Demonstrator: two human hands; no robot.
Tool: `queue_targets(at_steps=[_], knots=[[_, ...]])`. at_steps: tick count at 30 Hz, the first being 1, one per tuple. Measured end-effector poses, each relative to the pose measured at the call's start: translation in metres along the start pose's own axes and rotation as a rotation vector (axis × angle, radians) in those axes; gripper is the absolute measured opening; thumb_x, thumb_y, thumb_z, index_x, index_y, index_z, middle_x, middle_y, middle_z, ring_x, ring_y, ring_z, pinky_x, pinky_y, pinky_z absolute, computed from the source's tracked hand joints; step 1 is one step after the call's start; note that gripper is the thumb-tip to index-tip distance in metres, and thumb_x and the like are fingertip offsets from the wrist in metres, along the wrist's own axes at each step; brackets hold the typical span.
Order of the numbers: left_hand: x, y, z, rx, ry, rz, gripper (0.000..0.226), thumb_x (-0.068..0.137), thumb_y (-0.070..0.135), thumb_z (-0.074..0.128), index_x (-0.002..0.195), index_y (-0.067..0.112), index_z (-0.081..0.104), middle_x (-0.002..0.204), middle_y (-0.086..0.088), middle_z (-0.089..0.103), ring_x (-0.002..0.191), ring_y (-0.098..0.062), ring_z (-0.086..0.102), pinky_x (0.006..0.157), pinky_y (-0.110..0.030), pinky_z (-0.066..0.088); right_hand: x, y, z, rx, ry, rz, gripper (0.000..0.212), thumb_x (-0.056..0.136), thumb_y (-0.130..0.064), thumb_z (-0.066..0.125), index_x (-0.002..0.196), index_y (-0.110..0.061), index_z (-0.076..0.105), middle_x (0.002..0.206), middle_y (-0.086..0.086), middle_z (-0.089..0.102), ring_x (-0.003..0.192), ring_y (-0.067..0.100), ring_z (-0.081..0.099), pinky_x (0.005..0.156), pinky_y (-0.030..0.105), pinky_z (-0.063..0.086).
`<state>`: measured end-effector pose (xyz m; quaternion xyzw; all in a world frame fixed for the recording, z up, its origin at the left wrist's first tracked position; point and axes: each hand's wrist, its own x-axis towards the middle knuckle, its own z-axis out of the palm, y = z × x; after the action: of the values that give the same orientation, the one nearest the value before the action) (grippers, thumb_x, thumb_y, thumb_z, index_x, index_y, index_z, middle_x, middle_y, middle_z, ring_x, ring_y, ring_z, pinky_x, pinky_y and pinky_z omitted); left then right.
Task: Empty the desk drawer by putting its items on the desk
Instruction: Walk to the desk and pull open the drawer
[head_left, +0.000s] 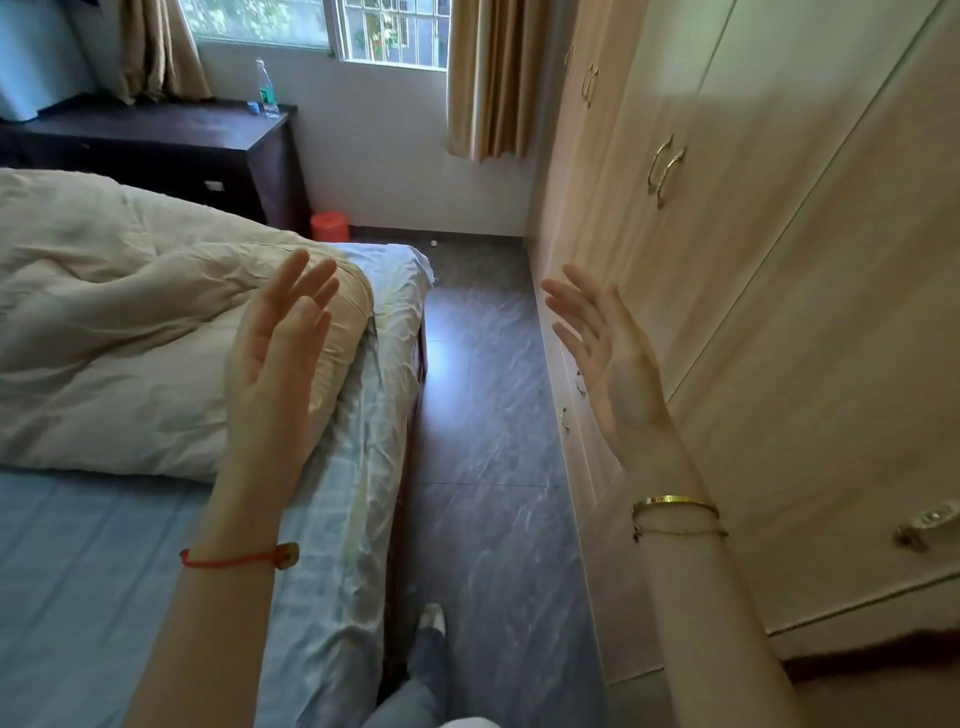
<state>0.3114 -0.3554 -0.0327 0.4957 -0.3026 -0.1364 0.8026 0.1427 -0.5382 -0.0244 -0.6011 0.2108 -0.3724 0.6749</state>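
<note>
A dark wooden desk (171, 135) stands at the far left under the window, with a small pale drawer handle (213, 185) showing on its front. On its top stand a clear water bottle (266, 91) and a small blue object (253, 107). My left hand (283, 338) is raised in front of me over the bed, palm facing inward, fingers spread, holding nothing. My right hand (605, 353) is raised beside the wardrobe, palm facing inward, fingers apart and empty. Both hands are far from the desk.
A bed (104, 545) with a blue sheet and a crumpled cream quilt (130, 322) fills the left. A tall pale wardrobe (779, 260) lines the right. Between them runs a narrow strip of grey floor (483, 415). A red stool (329, 225) stands by the desk.
</note>
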Motion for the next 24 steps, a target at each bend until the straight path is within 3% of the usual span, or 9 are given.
queue_targets(at_steps=[3, 9, 20, 24], knots=[[0.053, -0.021, 0.001, -0.027, 0.019, -0.014, 0.048, 0.097, 0.017, 0.044, 0.144, 0.01, 0.046, 0.145, -0.012, 0.056, 0.136, -0.021, 0.054, 0.116, -0.036, 0.039, 0.056, 0.01, 0.011, -0.004, 0.006, 0.007, 0.048, 0.105, -0.037, 0.025, 0.142, -0.016, 0.048, 0.137, 0.001, 0.06, 0.131, 0.011, 0.052, 0.116, 0.037, 0.035], [0.163, -0.059, 0.002, -0.057, -0.018, -0.042, 0.044, 0.086, 0.031, 0.055, 0.13, 0.024, 0.057, 0.137, -0.003, 0.062, 0.132, -0.015, 0.058, 0.114, -0.032, 0.04, 0.157, 0.027, 0.026, 0.01, 0.049, -0.008, 0.048, 0.104, -0.037, 0.026, 0.142, -0.016, 0.047, 0.137, 0.001, 0.06, 0.131, 0.009, 0.052, 0.115, 0.033, 0.036], [0.321, -0.15, 0.018, -0.025, -0.044, -0.164, 0.042, 0.097, 0.02, 0.042, 0.138, 0.017, 0.052, 0.138, -0.004, 0.062, 0.13, -0.014, 0.059, 0.116, -0.034, 0.039, 0.313, 0.077, 0.019, 0.022, 0.138, 0.043, 0.049, 0.105, -0.035, 0.025, 0.142, -0.013, 0.047, 0.137, 0.005, 0.059, 0.131, 0.013, 0.052, 0.117, 0.037, 0.034], [0.379, -0.188, 0.031, -0.026, -0.045, -0.172, 0.04, 0.094, 0.026, 0.048, 0.133, 0.021, 0.056, 0.134, -0.001, 0.065, 0.131, -0.014, 0.059, 0.118, -0.038, 0.036, 0.382, 0.096, 0.007, 0.011, 0.129, 0.054, 0.049, 0.105, -0.037, 0.025, 0.142, -0.015, 0.047, 0.137, 0.003, 0.059, 0.131, 0.013, 0.052, 0.116, 0.037, 0.035]])
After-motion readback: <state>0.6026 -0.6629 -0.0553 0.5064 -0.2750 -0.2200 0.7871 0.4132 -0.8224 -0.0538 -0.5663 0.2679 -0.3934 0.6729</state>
